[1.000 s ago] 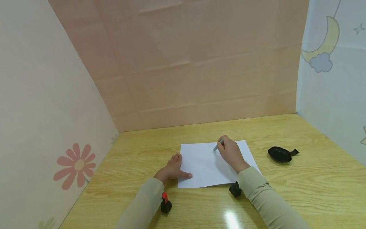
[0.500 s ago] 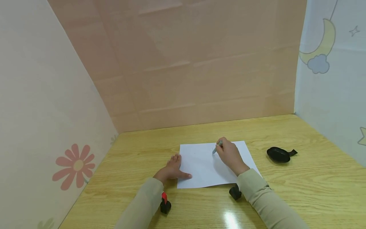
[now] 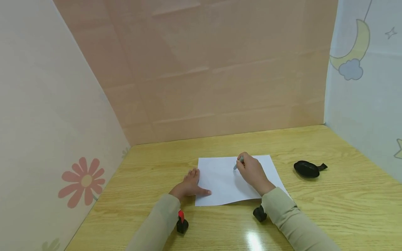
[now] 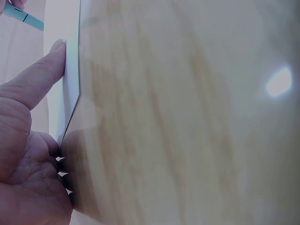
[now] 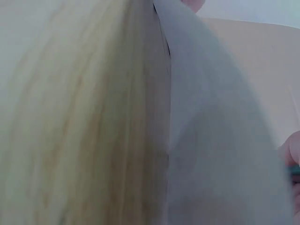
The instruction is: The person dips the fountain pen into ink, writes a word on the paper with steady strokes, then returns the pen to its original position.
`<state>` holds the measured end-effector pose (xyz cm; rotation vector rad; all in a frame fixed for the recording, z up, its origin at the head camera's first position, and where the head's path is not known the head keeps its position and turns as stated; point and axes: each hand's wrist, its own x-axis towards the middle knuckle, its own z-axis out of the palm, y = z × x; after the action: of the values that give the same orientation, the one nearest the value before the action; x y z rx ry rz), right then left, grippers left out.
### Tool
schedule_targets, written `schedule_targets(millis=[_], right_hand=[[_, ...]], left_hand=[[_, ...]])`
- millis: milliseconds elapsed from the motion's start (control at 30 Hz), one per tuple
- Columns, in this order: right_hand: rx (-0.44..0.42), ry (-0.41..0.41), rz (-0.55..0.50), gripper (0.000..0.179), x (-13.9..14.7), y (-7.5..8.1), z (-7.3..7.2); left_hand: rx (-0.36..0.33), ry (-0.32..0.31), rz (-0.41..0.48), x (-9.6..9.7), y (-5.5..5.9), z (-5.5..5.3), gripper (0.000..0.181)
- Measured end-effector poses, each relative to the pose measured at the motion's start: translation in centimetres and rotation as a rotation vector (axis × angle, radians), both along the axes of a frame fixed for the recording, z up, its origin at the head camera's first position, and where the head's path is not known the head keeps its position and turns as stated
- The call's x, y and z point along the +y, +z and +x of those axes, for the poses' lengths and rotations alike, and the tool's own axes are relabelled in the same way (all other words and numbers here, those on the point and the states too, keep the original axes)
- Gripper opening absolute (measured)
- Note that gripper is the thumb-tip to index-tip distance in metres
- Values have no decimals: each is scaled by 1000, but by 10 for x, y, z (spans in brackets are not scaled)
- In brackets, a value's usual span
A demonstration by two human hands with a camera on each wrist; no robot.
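In the head view, a teal pen (image 3: 235,167) is gripped in the curled fingers of the right hand (image 3: 252,171), its tip held at the far half of a white sheet of paper (image 3: 216,177) laid on a wood-grained desk (image 3: 157,167). At the paper's left edge, the left hand (image 3: 190,184) is placed with fingers extended and uncurled, its thumb rested on the sheet. A black dish (image 3: 307,169) with a short handle is set to the right of the paper. In the left wrist view, the thumb is seen laid across the paper, with the pen shown above the sheet. In the right wrist view, the paper's near edge is shown raised slightly; the right hand is mostly hidden behind the sheet.
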<state>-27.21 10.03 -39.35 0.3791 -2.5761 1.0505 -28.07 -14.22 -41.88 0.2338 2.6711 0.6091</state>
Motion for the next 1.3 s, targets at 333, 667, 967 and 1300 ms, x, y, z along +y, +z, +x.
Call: schedule_targets(millis=[333, 667, 967, 1300], right_hand=[[9, -6, -11, 11, 1, 2, 1], [-1, -14, -10, 11, 0, 3, 3], [-8, 0, -14, 11, -2, 7, 7], [-64, 17, -8, 11, -4, 7, 12]], left_hand=[[-2, 6, -6, 1, 2, 1, 110], [-9, 8, 5, 2, 6, 5, 109], [-6, 10, 2, 0, 5, 2, 111], [-4, 6, 7, 0, 1, 0, 112]])
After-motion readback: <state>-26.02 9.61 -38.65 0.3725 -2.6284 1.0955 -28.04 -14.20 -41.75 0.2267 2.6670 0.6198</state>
